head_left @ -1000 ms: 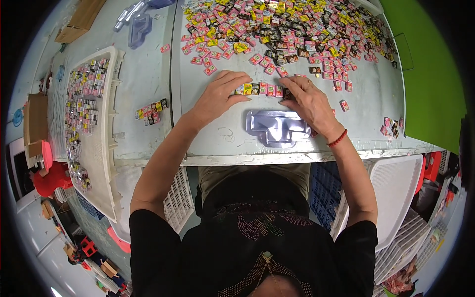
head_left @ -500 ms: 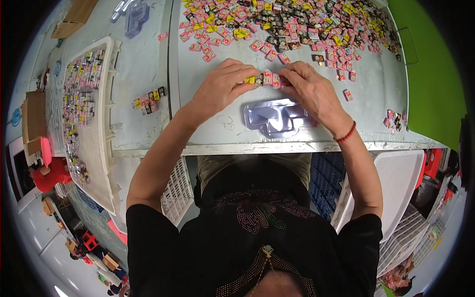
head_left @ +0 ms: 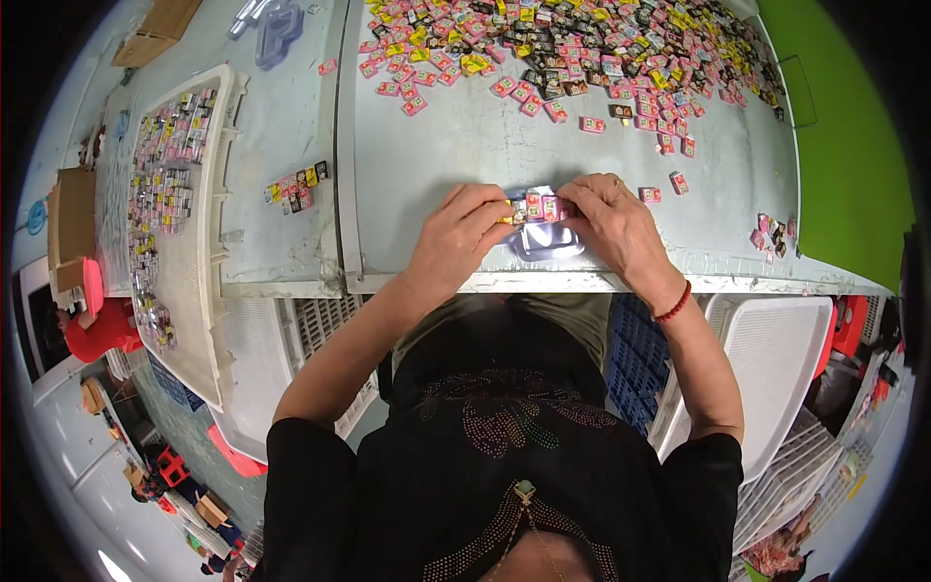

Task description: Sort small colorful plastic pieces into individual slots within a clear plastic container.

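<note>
A short row of small pink, black and yellow boxes (head_left: 545, 209) is pinched at its two ends between my hands. My left hand (head_left: 461, 231) closes on the left end with thumb and fingers. At the right end, my right hand (head_left: 619, 221), below which a red bracelet circles the wrist, grips in the same way. Directly under the row lies a clear moulded plastic tray (head_left: 549, 244), partly covered by the hands and boxes. Whether the boxes rest in its recess I cannot tell.
A large pile of similar boxes (head_left: 582, 68) covers the table's far side. Stray boxes (head_left: 679, 182) lie to the right. Left are a small box cluster (head_left: 297, 187), an empty clear tray (head_left: 279, 34) and a white crate (head_left: 221, 233) holding filled packs. The table edge (head_left: 465, 282) runs before me.
Both hands have brought the row of boxes nearer to me, over the clear tray. Loose boxes now lie on the table beyond and to the right of my right hand.
</note>
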{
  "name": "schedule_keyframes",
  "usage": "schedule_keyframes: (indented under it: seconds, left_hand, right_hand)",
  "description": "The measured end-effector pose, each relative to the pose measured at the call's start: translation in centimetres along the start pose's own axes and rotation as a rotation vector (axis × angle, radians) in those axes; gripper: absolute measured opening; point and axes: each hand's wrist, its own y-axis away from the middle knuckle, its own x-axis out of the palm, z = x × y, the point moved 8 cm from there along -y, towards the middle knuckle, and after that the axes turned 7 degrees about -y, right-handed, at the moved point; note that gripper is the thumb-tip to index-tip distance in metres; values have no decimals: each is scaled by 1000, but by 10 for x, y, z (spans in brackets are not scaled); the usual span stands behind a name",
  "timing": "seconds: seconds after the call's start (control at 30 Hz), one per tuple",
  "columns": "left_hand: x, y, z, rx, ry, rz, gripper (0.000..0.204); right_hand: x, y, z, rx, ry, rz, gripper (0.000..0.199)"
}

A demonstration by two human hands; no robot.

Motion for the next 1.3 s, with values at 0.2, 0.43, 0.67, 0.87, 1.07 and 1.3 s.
schedule_keyframes:
  seconds: [0.2, 0.43, 0.67, 0.87, 1.07, 1.3]
  left_hand:
    - [5, 14, -3, -61, -9, -189, 20]
    - [17, 26, 2, -139, -17, -188, 24]
    - [21, 21, -13, -30, -235, -134, 33]
    - [19, 22, -14, -56, -231, -71, 46]
    - [36, -1, -36, 136, -210, 97, 51]
    - [46, 12, -22, 184, -256, 104, 55]
  right_hand:
    - [0, 16, 1, 14, -25, -191, 35]
    - [10, 30, 7, -49, 190, -323, 34]
    - [23, 41, 15, -15, 217, -232, 44]
    - [17, 44, 11, 27, 147, -244, 50]
    - [21, 46, 9, 3, 175, -237, 50]
    - [19, 40, 15, 0, 231, -209, 50]
